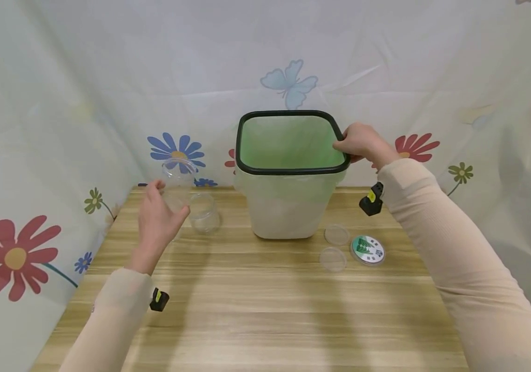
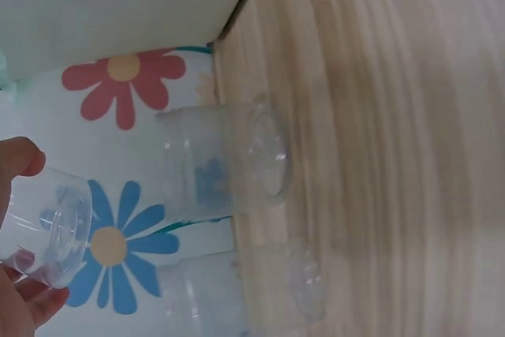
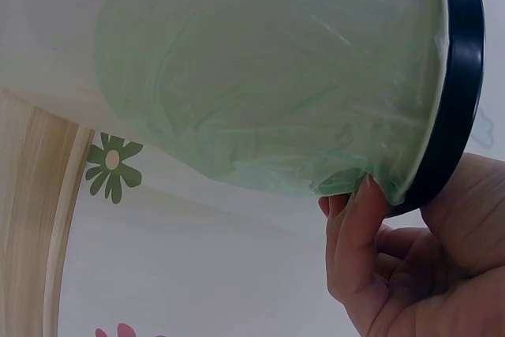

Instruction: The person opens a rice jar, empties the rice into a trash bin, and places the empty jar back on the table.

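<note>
My left hand (image 1: 155,219) holds a clear plastic jar (image 2: 55,222) between thumb and fingers, raised above the table. Two more clear jars stand below it; the left wrist view shows the nearer-to-bin jar (image 2: 209,163) and the other jar (image 2: 229,293). A white trash bin (image 1: 286,212) with a green bag (image 1: 288,142) inside and a black rim (image 1: 293,171) stands at the back middle. With my right hand (image 1: 363,142) I grip the rim at its right side, thumb over the inner edge. In the right wrist view, bunched bag film (image 3: 347,179) touches those fingers.
Two clear round lids (image 1: 337,234) lie right of the bin's base, beside a round disc with a green and white printed label (image 1: 368,250). The wooden table (image 1: 265,305) ends at a flower-patterned curtain (image 1: 218,62), which also hangs at both sides.
</note>
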`<action>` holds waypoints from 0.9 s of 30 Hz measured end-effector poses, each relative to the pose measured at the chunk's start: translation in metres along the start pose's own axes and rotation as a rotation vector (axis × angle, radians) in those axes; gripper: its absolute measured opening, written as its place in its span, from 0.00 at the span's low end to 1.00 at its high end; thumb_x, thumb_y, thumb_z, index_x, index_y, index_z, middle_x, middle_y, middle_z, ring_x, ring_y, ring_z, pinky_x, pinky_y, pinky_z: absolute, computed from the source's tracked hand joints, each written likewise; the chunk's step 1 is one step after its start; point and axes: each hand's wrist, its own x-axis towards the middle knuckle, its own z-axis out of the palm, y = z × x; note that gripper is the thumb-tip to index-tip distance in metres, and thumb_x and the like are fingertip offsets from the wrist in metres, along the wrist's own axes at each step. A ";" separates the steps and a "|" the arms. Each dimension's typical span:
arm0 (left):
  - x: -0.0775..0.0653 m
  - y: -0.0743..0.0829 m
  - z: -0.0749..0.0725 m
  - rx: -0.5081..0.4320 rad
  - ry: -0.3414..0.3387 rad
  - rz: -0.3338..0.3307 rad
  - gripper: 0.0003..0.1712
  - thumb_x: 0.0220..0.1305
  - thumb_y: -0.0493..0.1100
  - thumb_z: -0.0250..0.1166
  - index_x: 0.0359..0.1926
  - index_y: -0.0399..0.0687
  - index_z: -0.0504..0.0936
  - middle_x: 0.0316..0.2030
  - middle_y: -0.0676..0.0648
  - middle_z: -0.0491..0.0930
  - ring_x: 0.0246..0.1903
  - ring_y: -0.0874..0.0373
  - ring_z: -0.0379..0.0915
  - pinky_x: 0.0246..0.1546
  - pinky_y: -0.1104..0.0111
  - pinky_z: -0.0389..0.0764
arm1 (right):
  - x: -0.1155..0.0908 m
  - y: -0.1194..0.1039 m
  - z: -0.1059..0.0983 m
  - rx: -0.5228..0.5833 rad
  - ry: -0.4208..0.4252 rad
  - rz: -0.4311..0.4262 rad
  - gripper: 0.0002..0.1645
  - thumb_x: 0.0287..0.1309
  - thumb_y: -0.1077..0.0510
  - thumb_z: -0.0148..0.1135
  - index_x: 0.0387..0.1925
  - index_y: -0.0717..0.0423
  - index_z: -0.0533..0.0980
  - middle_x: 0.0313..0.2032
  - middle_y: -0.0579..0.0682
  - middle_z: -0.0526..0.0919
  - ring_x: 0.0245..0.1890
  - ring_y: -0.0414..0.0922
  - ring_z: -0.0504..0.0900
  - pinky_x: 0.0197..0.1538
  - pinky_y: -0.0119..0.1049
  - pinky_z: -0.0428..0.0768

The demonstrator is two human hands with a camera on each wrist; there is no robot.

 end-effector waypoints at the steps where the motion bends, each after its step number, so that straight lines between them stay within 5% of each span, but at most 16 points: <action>1: -0.004 -0.001 0.002 -0.009 0.001 0.006 0.44 0.44 0.44 0.70 0.59 0.36 0.58 0.54 0.37 0.68 0.50 0.40 0.68 0.43 0.50 0.72 | 0.000 0.000 0.000 0.000 0.000 0.001 0.17 0.58 0.56 0.50 0.33 0.70 0.74 0.21 0.50 0.76 0.16 0.39 0.76 0.29 0.34 0.82; 7: -0.021 -0.007 0.016 0.010 0.001 -0.001 0.44 0.41 0.45 0.73 0.58 0.35 0.61 0.50 0.34 0.70 0.48 0.38 0.67 0.46 0.48 0.71 | 0.001 0.000 0.000 -0.006 0.006 -0.002 0.17 0.58 0.56 0.50 0.33 0.69 0.74 0.21 0.50 0.76 0.16 0.39 0.76 0.27 0.32 0.80; 27: -0.063 -0.032 0.053 0.013 -0.228 -0.087 0.44 0.43 0.46 0.73 0.57 0.34 0.60 0.50 0.32 0.68 0.48 0.37 0.68 0.46 0.47 0.72 | 0.001 0.005 0.000 -0.023 0.021 -0.002 0.18 0.57 0.55 0.51 0.34 0.70 0.75 0.20 0.50 0.77 0.15 0.38 0.76 0.24 0.30 0.80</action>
